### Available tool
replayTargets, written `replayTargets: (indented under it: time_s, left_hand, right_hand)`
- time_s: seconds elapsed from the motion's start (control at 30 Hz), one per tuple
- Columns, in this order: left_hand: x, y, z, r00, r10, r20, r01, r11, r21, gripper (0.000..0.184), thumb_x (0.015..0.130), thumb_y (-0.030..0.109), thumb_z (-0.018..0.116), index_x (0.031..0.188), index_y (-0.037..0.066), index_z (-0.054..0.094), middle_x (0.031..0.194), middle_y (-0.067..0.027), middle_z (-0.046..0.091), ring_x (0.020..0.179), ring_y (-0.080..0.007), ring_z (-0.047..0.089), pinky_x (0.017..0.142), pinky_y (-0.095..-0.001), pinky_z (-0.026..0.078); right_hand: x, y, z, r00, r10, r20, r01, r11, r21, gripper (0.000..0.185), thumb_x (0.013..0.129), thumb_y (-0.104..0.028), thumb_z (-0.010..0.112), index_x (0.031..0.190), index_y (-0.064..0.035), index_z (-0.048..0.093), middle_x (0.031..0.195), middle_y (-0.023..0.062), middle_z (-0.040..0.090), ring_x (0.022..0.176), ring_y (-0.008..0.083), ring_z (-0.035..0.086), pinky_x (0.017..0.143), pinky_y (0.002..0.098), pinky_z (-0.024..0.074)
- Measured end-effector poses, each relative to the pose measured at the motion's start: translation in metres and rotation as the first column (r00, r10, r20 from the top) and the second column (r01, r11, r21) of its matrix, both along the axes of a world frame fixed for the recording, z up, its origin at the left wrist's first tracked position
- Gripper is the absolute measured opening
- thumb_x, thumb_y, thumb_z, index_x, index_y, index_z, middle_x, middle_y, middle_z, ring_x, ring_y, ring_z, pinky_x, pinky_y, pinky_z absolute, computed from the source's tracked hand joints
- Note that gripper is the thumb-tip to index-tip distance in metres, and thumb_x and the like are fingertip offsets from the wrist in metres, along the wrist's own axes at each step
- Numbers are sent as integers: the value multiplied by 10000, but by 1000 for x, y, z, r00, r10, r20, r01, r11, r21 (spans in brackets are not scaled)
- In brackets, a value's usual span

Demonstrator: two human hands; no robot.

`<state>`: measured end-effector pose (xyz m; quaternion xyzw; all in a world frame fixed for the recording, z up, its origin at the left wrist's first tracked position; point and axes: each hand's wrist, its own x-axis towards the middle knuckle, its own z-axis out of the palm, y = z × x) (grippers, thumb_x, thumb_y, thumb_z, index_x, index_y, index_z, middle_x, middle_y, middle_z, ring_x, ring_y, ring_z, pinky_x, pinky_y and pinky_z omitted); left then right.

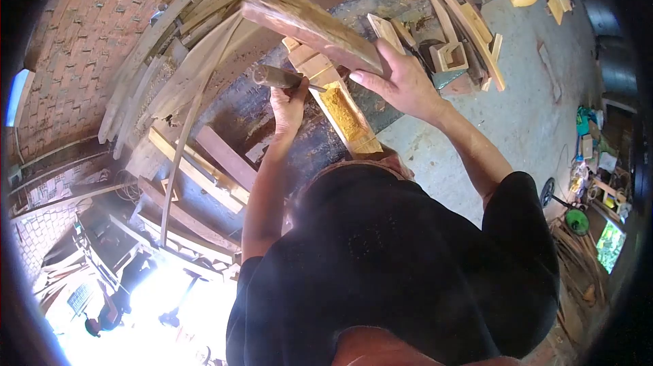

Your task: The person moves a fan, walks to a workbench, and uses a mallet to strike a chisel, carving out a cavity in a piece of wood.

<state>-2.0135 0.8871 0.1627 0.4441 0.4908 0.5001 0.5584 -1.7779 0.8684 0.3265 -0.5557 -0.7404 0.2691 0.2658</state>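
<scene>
A wooden-handled chisel (277,77) is in my left hand (288,109), its fingers wrapped round it. The metal tip of the chisel meets the upper part of a long wood block (314,64). A rough yellow hollow (342,113) is cut into this block, which lies lengthwise below my hands. My right hand (407,84) grips one end of a thick, rough wooden club (309,26). Its far end is raised up and to the left, above the chisel handle and the block; the gap between them is hard to judge.
Long boards (204,60) lie along the brick wall (102,39). At the upper right, wood strips (469,32) lie near a small hollowed wooden box (449,58). More planks (197,169) sit to the left. A grey floor (517,101) stretches to the right.
</scene>
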Motion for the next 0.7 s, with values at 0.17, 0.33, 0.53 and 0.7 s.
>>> replayTargets:
  time_s: [0.17,0.33,0.53,0.7]
  left_hand:
    - [21,-4,-19,983,65,172,-80,994,80,326,808,-80,677,1070,58,542,982,-12,622,873,-101,595,796,-261,503]
    - [22,0,-22,991,48,128,-60,994,87,345,814,-97,650,1093,66,529,1037,-31,604,910,-117,593,799,-253,514]
    - [-4,12,-30,1000,-15,5,15,999,-41,329,842,-110,606,1101,69,512,1122,-75,593,932,-155,611,864,-326,541]
    - [19,22,-26,914,75,398,-46,996,-83,420,803,-111,652,1145,68,486,1018,-11,609,949,-102,578,825,-245,474]
  right_hand:
    - [-22,10,68,984,63,-165,-16,962,271,525,888,-504,595,1023,-17,452,651,156,600,573,276,645,507,361,524]
    - [0,-5,8,977,171,126,-169,985,-32,536,881,-499,603,1056,-16,452,665,189,606,607,299,663,540,387,538]
    - [16,-6,17,998,53,39,-41,965,-260,485,860,-403,669,1094,-27,472,796,206,634,731,374,651,616,406,494]
    - [-15,4,53,962,80,-261,-39,987,157,525,851,-423,672,1086,0,470,756,213,603,710,375,647,627,406,498]
